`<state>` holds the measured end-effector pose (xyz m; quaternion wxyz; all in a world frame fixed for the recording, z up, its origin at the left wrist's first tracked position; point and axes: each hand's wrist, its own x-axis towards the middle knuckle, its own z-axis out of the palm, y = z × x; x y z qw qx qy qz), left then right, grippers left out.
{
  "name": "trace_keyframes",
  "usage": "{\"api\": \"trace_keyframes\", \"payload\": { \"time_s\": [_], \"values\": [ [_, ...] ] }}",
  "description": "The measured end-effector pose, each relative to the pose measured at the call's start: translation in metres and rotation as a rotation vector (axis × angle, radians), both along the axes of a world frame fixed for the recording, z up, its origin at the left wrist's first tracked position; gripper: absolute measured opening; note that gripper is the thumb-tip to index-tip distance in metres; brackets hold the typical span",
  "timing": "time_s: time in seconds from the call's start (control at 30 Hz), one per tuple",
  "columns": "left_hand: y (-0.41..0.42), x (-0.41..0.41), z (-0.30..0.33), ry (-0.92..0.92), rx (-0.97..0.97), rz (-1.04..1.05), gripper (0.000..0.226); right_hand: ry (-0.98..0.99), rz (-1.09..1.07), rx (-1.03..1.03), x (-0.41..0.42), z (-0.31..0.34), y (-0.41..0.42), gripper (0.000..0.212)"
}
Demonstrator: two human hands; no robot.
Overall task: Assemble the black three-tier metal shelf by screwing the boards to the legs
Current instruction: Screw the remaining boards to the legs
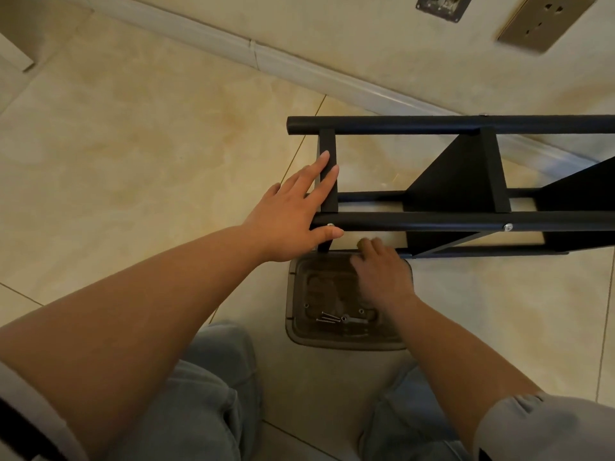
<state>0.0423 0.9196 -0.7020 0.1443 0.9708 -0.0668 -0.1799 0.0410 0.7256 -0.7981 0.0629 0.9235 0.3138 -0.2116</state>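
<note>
The black metal shelf [459,181] lies on its side on the tiled floor, legs running left to right. My left hand [293,207] lies flat with straight fingers on the end board [329,181], thumb against the near leg [432,221] beside a silver screw head [330,225]. A second screw head [508,227] shows further right on that leg. My right hand [379,271] is below the near leg with curled fingers; whatever it holds is hidden and blurred. It hovers over a dark plastic tray [299,334] holding loose screws [327,318] and a small tool [356,319].
The wall with its skirting [299,64] runs diagonally behind the shelf. An outlet plate [545,21] and a metal plate [439,5] are on the wall. My knees in grey trousers [206,394] are at the bottom edge.
</note>
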Motion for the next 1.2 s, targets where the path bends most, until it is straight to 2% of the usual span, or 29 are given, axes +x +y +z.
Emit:
{"api": "trace_keyframes", "payload": {
  "time_s": [0.03,0.1,0.2,0.3,0.5,0.7,0.97,1.2],
  "values": [
    [0.0,0.0,0.0,0.002,-0.003,0.001,0.086,0.022,0.059,0.017,-0.002,-0.004,0.003,0.039],
    [-0.001,0.0,0.0,0.009,-0.006,0.004,0.086,0.172,0.033,0.031,-0.008,-0.015,0.009,0.038],
    [0.0,0.001,-0.001,-0.001,-0.021,0.008,0.086,0.354,-0.188,-0.012,-0.012,-0.034,0.013,0.025],
    [-0.001,0.0,-0.003,0.002,-0.032,0.011,0.086,0.412,-0.233,-0.045,-0.017,-0.054,0.021,0.021],
    [0.001,0.0,-0.005,-0.039,-0.069,0.008,0.09,0.566,-0.207,0.001,-0.033,-0.082,0.06,0.028],
    [0.001,-0.001,-0.007,-0.04,-0.082,0.013,0.091,0.506,-0.137,-0.004,-0.038,-0.103,0.066,0.032],
    [0.001,-0.002,-0.009,-0.039,-0.104,0.016,0.092,0.441,-0.063,0.042,-0.042,-0.113,0.067,0.028],
    [0.001,-0.001,-0.008,-0.041,-0.093,0.016,0.091,0.481,-0.14,0.064,-0.044,-0.11,0.071,0.028]
  ]
}}
